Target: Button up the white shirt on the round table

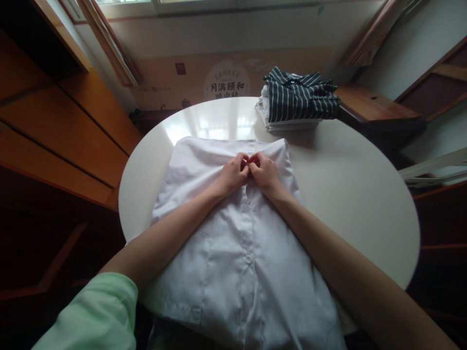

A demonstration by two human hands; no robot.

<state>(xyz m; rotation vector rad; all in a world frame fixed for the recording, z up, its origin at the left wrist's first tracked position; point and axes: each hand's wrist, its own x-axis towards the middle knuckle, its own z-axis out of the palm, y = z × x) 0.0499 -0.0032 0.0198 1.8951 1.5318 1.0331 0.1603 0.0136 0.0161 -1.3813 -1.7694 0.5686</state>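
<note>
A white button-up garment (226,233) lies spread over the round table, its row of buttons running down the middle and its near end reaching past the table's front edge. Near its far end, my left hand (235,172) pinches the front opening with thumb and fingers. Right beside it, my right hand (263,172) is also closed in a pinch on the other side of the same opening. The fingertips of both hands meet there, and whatever button lies between them is hidden.
On the white table (357,194), a stack of folded clothes, with a black-and-white striped shirt (299,99) on top, stands at the far right. An orange-brown wooden cabinet (65,131) is at the left. Behind the table's right side is a wooden desk (375,104).
</note>
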